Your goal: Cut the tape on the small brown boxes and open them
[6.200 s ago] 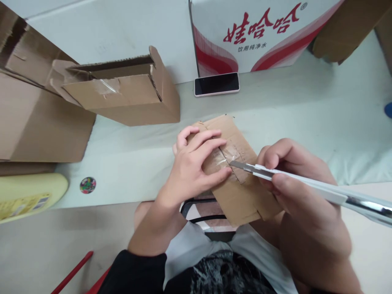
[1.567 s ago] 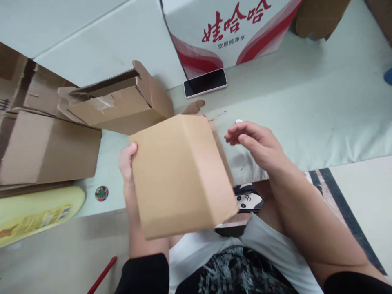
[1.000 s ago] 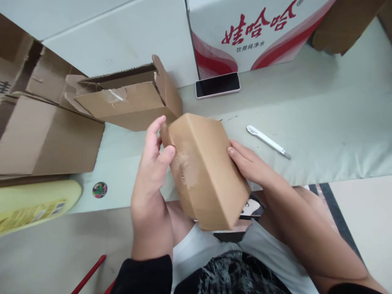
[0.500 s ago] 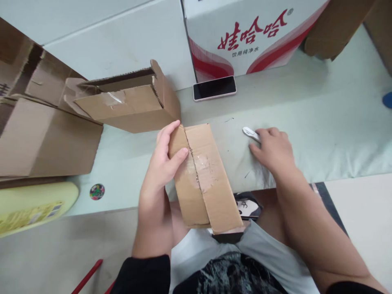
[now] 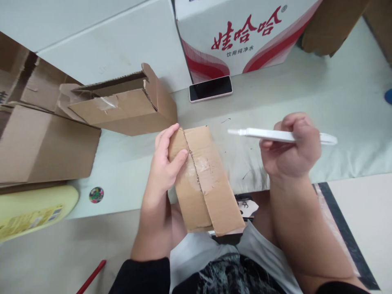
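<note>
My left hand [image 5: 167,157] is wrapped round the upper left edge of a small cardboard box [image 5: 211,179], its thumb on the top face. The box tilts over the table's front edge above my lap, with clear tape across its middle seam. To the right, my right hand [image 5: 290,147] is raised above the table, closed round a slim white utility knife [image 5: 269,134]. The knife lies roughly level with its narrow tip pointing left towards the box; the tip is blurred. The knife and the box are apart.
An open cardboard box [image 5: 122,110] stands behind my left hand, with larger cartons [image 5: 52,143] at the left. A phone [image 5: 211,88] lies before a white and red carton [image 5: 241,36]. A yellow bottle [image 5: 36,210] and a round sticker [image 5: 96,194] are near the front left edge.
My right hand has picked the utility knife up off the table, lifted it and turned it so its tip points left. My left hand still holds the small box in nearly the same place.
</note>
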A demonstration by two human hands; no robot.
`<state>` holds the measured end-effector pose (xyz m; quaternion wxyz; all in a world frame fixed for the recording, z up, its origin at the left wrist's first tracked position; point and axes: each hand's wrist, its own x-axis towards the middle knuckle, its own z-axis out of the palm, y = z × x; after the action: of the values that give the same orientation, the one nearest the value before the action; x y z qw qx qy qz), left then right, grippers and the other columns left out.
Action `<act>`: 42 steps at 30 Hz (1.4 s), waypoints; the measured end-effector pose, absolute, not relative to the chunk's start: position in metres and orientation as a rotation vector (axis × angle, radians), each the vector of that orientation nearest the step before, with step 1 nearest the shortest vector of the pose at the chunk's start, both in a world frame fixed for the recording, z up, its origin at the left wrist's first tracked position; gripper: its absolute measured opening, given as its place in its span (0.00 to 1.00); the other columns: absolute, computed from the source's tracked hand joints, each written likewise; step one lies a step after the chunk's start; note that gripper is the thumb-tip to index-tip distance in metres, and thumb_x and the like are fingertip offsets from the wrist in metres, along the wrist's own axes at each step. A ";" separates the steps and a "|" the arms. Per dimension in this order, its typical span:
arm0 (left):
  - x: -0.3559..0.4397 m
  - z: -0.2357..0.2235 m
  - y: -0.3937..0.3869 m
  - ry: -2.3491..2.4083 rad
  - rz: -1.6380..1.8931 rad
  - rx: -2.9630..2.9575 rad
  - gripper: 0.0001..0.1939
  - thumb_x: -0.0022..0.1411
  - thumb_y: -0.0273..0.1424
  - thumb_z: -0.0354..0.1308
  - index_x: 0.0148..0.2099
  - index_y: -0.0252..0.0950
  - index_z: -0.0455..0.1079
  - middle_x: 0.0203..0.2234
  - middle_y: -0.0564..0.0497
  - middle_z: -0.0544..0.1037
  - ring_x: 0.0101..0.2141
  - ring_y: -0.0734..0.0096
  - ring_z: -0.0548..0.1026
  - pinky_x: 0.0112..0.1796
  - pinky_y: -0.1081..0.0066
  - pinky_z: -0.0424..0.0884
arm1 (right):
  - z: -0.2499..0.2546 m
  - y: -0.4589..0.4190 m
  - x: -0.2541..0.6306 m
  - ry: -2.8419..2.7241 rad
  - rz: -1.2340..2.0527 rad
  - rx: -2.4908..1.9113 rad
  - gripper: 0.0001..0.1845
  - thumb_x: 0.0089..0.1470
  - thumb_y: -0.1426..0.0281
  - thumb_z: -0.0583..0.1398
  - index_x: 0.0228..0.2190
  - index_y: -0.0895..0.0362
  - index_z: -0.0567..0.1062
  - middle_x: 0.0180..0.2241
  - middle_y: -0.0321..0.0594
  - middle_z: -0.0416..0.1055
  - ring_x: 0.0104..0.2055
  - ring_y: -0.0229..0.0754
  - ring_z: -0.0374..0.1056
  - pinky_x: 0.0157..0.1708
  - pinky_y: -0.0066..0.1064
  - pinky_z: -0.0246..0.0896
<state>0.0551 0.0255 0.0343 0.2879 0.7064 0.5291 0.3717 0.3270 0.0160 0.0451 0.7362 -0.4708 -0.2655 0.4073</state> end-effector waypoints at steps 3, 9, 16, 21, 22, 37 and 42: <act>0.055 0.035 0.025 1.419 0.995 1.869 0.31 0.67 0.54 0.61 0.69 0.55 0.66 0.63 0.46 0.71 0.64 0.45 0.69 0.67 0.41 0.66 | 0.052 0.012 0.317 -0.601 1.108 -1.027 0.26 0.56 0.41 0.59 0.30 0.52 0.73 0.15 0.28 0.58 0.13 0.35 0.61 0.11 0.28 0.50; 0.056 0.036 0.025 1.420 0.992 1.872 0.31 0.67 0.54 0.61 0.68 0.53 0.67 0.61 0.45 0.72 0.62 0.45 0.70 0.65 0.41 0.67 | 0.062 0.004 0.300 -0.803 1.288 -0.936 0.25 0.55 0.44 0.67 0.37 0.51 0.72 0.26 0.33 0.75 0.18 0.33 0.69 0.12 0.23 0.54; 0.055 0.035 0.024 1.409 1.002 1.874 0.30 0.68 0.54 0.60 0.69 0.55 0.67 0.62 0.47 0.72 0.63 0.46 0.70 0.66 0.42 0.66 | 0.048 0.001 0.295 -0.983 1.342 -0.728 0.13 0.57 0.56 0.70 0.34 0.51 0.78 0.27 0.32 0.70 0.20 0.32 0.66 0.15 0.24 0.59; 0.056 0.034 0.024 1.413 0.996 1.871 0.32 0.68 0.55 0.60 0.69 0.53 0.66 0.63 0.45 0.71 0.64 0.45 0.69 0.66 0.43 0.67 | 0.052 0.002 0.291 -0.911 1.512 -0.746 0.26 0.59 0.43 0.64 0.35 0.54 0.80 0.18 0.32 0.70 0.15 0.34 0.64 0.12 0.26 0.57; 0.056 0.034 0.024 1.414 1.001 1.877 0.32 0.68 0.55 0.59 0.69 0.52 0.66 0.64 0.45 0.71 0.64 0.46 0.69 0.66 0.44 0.67 | 0.054 0.002 0.290 -0.895 1.548 -0.764 0.29 0.57 0.40 0.63 0.37 0.54 0.80 0.19 0.33 0.72 0.15 0.35 0.66 0.12 0.26 0.57; 0.058 0.037 0.023 1.411 0.984 1.828 0.30 0.68 0.55 0.59 0.68 0.54 0.65 0.63 0.46 0.71 0.64 0.44 0.69 0.67 0.38 0.65 | 0.052 0.002 0.294 -1.167 1.452 -1.083 0.05 0.57 0.68 0.65 0.33 0.54 0.73 0.25 0.31 0.70 0.21 0.31 0.59 0.20 0.26 0.53; 0.058 0.039 0.024 1.422 0.962 1.837 0.31 0.68 0.57 0.58 0.68 0.53 0.65 0.63 0.47 0.71 0.65 0.44 0.68 0.67 0.37 0.65 | 0.054 0.001 0.295 -1.214 1.417 -1.092 0.04 0.56 0.68 0.64 0.33 0.54 0.74 0.25 0.31 0.70 0.24 0.33 0.60 0.22 0.27 0.54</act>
<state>0.0583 0.0235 0.0389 0.3087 0.6949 0.5379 0.3639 0.2946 0.0011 0.0542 0.4703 -0.4458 -0.4955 0.5784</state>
